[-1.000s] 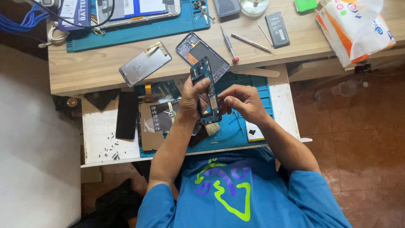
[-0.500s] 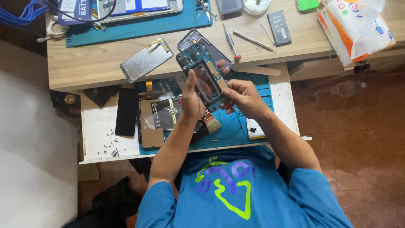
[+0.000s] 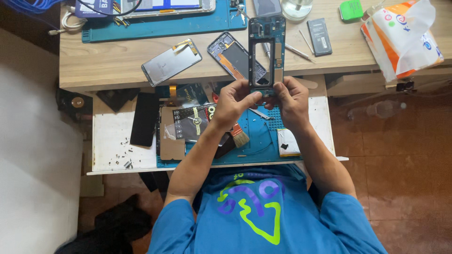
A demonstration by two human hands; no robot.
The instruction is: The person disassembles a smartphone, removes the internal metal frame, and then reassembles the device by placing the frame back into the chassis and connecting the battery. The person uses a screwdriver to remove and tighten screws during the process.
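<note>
Both my hands hold a bare phone frame (image 3: pixel 266 51) upright by its lower end, above a blue work mat (image 3: pixel 263 136). The frame is blue-grey with an open rectangular middle and circuit parts along its right side. My left hand (image 3: pixel 233 101) pinches the bottom left corner, thumb across the lower edge. My right hand (image 3: pixel 292 99) grips the bottom right corner. Behind the frame on the wooden desk lies a dark phone back housing (image 3: pixel 231 54).
A detached screen panel (image 3: pixel 171 62) lies face down on the desk (image 3: pixel 103 66). A black phone (image 3: pixel 145 118), a brush (image 3: pixel 240 136), a battery (image 3: pixel 288 142) and several loose screws (image 3: pixel 123 157) sit on the lower shelf. Tweezers (image 3: pixel 296 51), a small black battery (image 3: pixel 319 30) and a tissue pack (image 3: pixel 400 35) lie farther right.
My hands turned the frame from a slanted hold to upright and raised it toward the desk. Both hands slid down to grip its bottom end.
</note>
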